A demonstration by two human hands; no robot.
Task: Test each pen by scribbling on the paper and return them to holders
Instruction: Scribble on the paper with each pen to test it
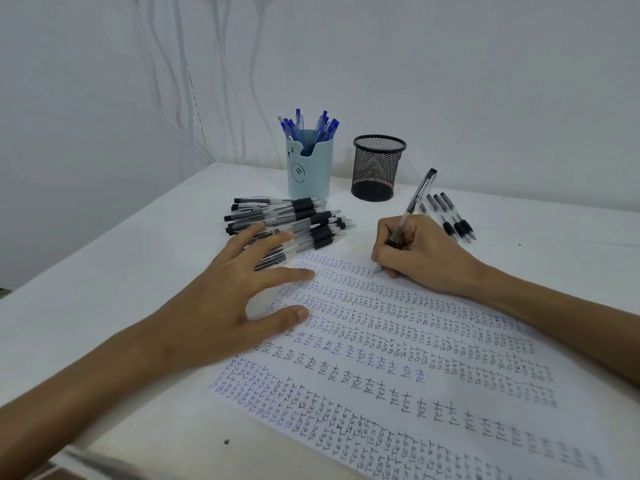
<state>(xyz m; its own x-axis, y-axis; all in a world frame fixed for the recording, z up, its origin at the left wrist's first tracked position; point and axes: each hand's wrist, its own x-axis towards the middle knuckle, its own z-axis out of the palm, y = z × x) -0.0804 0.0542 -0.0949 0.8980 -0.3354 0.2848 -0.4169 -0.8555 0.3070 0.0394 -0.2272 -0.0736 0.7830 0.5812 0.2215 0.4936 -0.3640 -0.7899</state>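
My right hand (pixel 420 258) grips a clear black-capped pen (pixel 414 202) with its tip down on the paper (pixel 398 358), near the sheet's top edge. The sheet is crowded with rows of the word "test" in black and blue ink. My left hand (pixel 235 299) lies flat with fingers spread, thumb and forefinger on the paper's left part, the other fingers over a heap of black pens (pixel 294 220). A light blue holder (pixel 310 168) with several blue pens stands at the back. Beside it is a black mesh holder (pixel 378 168), which looks empty.
Three black pens (pixel 453 220) lie side by side to the right of my right hand. The white table (pixel 104 271) meets a white wall behind the holders; its left edge drops off at the far left. Cables hang on the wall.
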